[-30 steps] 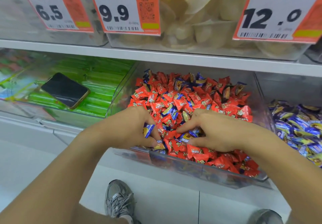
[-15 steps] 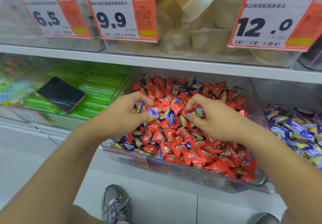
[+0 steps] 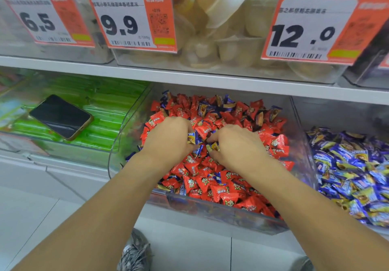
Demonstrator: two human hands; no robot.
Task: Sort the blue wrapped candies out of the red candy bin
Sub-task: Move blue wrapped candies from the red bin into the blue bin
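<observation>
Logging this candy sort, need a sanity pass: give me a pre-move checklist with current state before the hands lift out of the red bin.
1. Left hand grips blue wrapped candies: ok, wrappers show at its fingertips.
2. Right hand grips a blue candy: ok, one pinched under the fingers.
3. No red candy caught in either grip: cannot tell, palms hide it.
4. Blue candy bin on the right ready to receive: ok, open top, beside the red candy bin.
5. Blue candies left in the red bin: not ok, several remain at the back.
6. Phone out of the path: ok, lying on the green bin to the left.
</observation>
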